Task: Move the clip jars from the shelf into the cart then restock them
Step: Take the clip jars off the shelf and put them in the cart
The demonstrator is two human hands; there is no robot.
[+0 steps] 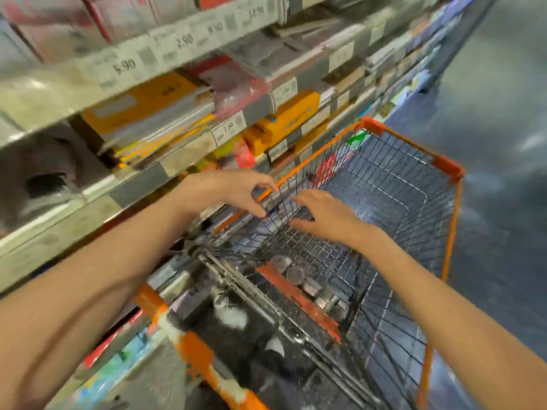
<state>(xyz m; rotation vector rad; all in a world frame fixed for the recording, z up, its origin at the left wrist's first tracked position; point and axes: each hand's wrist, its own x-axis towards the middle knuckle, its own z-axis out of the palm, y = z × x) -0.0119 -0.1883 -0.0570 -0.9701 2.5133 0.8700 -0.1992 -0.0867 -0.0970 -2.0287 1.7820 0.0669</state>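
Both of your hands hover over the wire cart (450, 170), bare forearms reaching in from the bottom corners. Your left hand (236, 190) sits just above the cart's orange-capped left rim, its fingers (260, 213) curved downward with the thumb apart from them; blur keeps me from telling whether they pinch anything or touch the rim. Your right hand (322, 216) is spread over the basket, fingers loosely apart and holding nothing.

Below your hands, several clip jars (296, 272) lie in the cart's fold-out seat section near the handle end. They look like small clear cylinders with round, silvery tops, lying close together against a flat orange plastic flap (299, 303). Their exact number is too smeared to count.

The cart is a grid of thin grey metal wire with an orange plastic rim and chunky orange corner caps; its main basket looks bare down to the mesh. It stands just beside the shelf (142, 184), a run of pale grey metal tiers with white price labels (124, 66) on the edges. Flat stacks of orange, yellow and red packs (148, 113) fill the tiers. To the right lies a smooth, glossy grey floor (500, 84) with soft light reflections.
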